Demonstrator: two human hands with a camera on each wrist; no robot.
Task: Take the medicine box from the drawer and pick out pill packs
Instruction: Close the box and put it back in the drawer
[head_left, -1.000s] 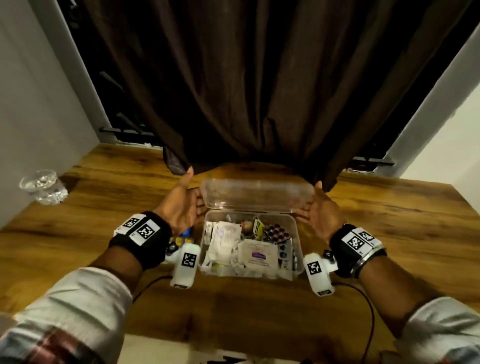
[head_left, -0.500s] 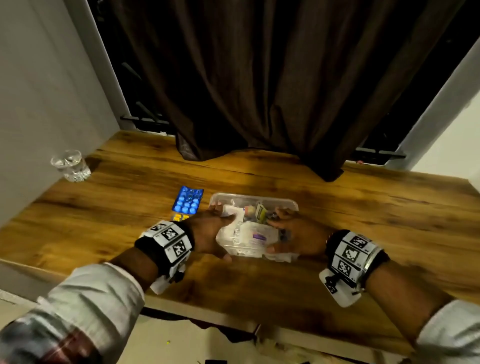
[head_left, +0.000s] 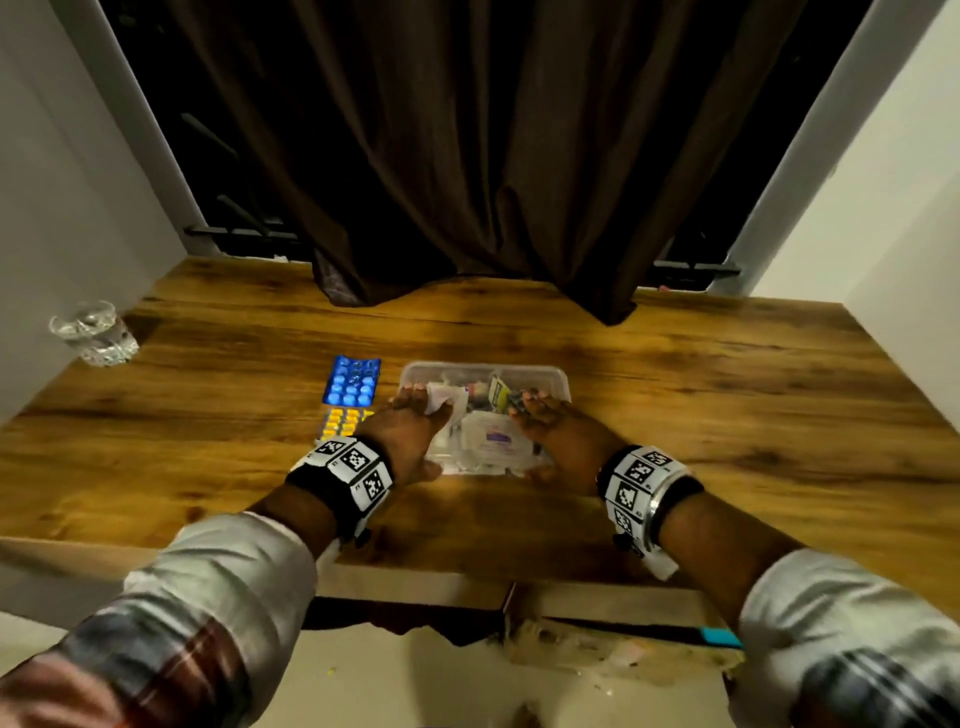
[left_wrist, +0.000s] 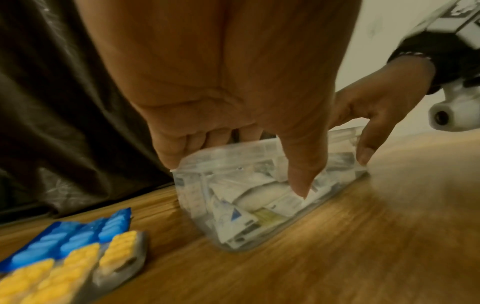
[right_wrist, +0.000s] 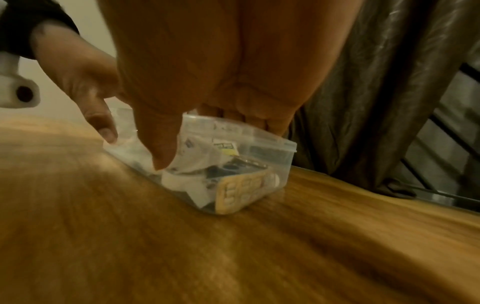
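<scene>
The clear plastic medicine box, lid down and full of packets, stands on the wooden table. My left hand clasps its left end, fingers over the lid and thumb down the near wall; the left wrist view shows the left thumb against the box wall. My right hand holds the right end the same way, its thumb on the front wall. A blue pill pack and a yellow pill pack lie just left of the box.
A glass of water stands at the table's far left edge. A dark brown curtain hangs over the back of the table. Below the near edge, a drawer stands partly open.
One second ago the lid stood upright with my hands open beside it. The lid has come down and both hands now clasp the shut box; my head has pulled back.
</scene>
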